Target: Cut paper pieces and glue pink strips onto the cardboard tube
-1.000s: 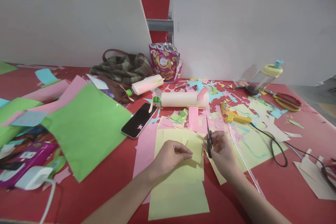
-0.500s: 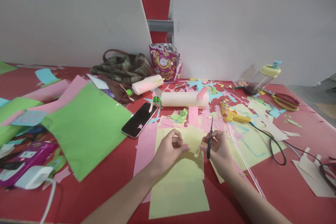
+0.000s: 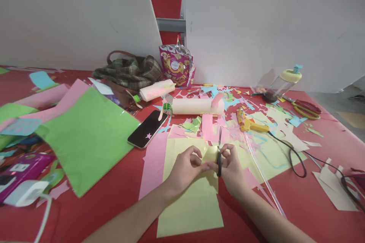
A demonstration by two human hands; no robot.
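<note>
My left hand [image 3: 186, 165] is closed in a pinch, its thumb and fingertips meeting the fingers of my right hand. A small piece of yellow paper [image 3: 210, 154] shows between the two hands, partly covered by the fingers. In my right hand [image 3: 232, 171] is a pair of scissors [image 3: 219, 161] with dark handles, its blades pointing away from me. Below both hands lie pale yellow sheets [image 3: 189, 214] on top of a pink sheet [image 3: 151, 167].
A phone [image 3: 147, 129] with a pink star lies left of my hands, beside a large green sheet [image 3: 88, 140]. Ahead is a cream paper-wrapped tube [image 3: 194, 106]. To the right are a yellow glue gun [image 3: 252, 125], its cord, a clear jar [image 3: 281, 86] and red-and-yellow-handled pliers [image 3: 306, 108].
My two hands have come together, the right hand moving left with the scissors. The pink scrap seen at my left fingertips no longer shows. The view has shifted slightly.
</note>
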